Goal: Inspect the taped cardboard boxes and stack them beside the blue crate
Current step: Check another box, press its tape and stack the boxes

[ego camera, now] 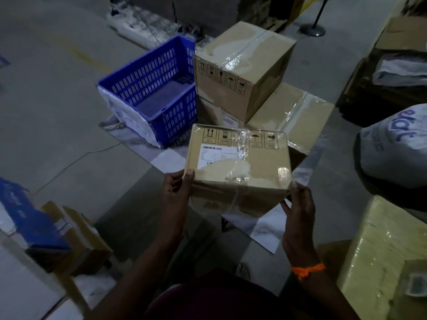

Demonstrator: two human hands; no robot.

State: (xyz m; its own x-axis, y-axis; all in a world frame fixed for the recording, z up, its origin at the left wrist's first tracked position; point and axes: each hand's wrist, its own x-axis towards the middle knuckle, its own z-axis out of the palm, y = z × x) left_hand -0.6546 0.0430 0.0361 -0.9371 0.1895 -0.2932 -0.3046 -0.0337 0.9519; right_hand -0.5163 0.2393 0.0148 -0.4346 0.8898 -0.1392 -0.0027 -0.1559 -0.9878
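A: Obs. 1, hands?

B: The person's left hand (176,188) and right hand (300,204) each clasp a near corner of the held box (238,162), thumbs on top, at lower centre of the frame. Its long axis runs left to right.

A: Target?

B: The stacked box (242,70) sits straight ahead at upper centre on a wide box (293,109), touching the blue crate (150,88) on the crate's right. The left hand is on the crate side.

A: Writing?

B: The shipping label (219,155) has a barcode, its text too small to read. There are handling pictograms: arrows, umbrella. The blue lettering on the sack (397,144) at right is only partly legible.
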